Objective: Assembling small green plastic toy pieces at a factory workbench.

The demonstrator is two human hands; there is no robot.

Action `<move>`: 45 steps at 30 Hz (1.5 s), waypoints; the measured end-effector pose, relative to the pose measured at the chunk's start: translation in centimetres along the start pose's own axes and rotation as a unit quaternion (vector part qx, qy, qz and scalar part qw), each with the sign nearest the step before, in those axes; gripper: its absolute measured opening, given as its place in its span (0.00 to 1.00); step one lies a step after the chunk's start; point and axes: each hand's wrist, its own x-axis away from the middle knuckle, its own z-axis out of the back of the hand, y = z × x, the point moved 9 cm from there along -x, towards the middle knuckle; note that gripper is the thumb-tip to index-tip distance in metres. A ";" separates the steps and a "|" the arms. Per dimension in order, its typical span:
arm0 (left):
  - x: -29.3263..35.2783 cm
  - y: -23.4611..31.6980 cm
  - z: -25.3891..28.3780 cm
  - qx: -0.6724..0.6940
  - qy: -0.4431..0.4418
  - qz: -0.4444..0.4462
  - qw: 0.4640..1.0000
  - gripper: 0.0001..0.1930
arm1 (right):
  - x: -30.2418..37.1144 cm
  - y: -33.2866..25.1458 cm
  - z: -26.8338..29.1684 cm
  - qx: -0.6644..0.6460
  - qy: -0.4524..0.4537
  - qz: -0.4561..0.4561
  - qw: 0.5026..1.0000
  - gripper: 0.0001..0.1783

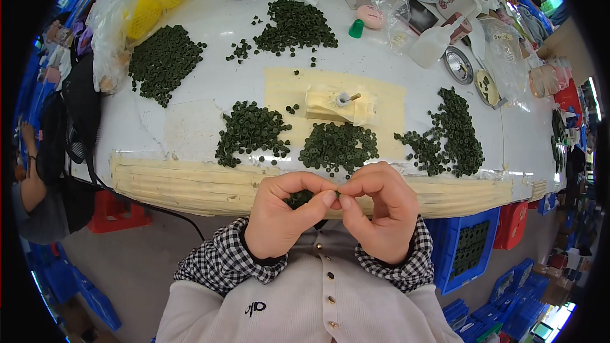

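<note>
Small green piece point(337, 195) pinched between left hand point(273, 217) and right hand point(386, 213).
More dark green pieces point(298, 199) held in the left hand; five dark green piles point(340, 145) spread over the white surface point(225, 79).

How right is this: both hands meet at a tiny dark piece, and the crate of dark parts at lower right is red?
No, that crate is blue in the head view; left hand and right hand do meet at the piece.
</note>
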 end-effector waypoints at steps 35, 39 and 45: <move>1.0 3.5 0.0 -0.131 -0.039 -0.189 0.973 0.06 | 0.4 0.0 -0.7 -0.040 -0.040 0.026 0.998 0.10; 0.8 1.3 1.1 0.047 0.008 -0.039 0.998 0.07 | 0.7 0.9 -0.8 -0.091 0.000 -0.064 0.994 0.10; 0.6 1.2 4.0 0.267 0.085 0.052 0.959 0.08 | 1.0 0.9 0.3 -0.080 0.011 -0.027 0.996 0.09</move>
